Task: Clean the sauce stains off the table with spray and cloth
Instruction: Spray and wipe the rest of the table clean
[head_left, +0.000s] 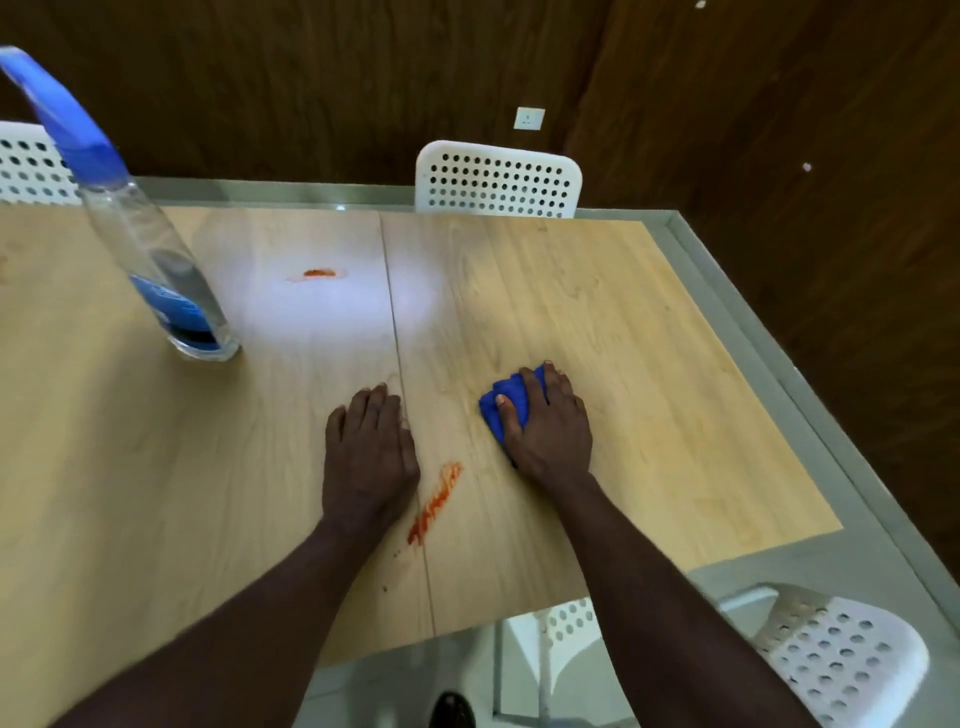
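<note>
My right hand (550, 431) presses a folded blue cloth (506, 402) flat onto the light wooden table (649, 374); most of the cloth is hidden under the palm. My left hand (366, 452) lies flat on the table with fingers together and holds nothing. Between my two forearms runs a long red sauce streak (435, 503). A smaller red sauce smear (318, 273) sits farther back, near the middle. A clear spray bottle (150, 260) with a blue trigger head stands upright at the left, apart from both hands.
A white perforated chair (498, 179) stands behind the table's far edge, another chair (31, 166) at the far left, and a third chair (831, 660) at the near right corner. A seam (400, 364) splits the tabletop. Dark wooden walls surround the table.
</note>
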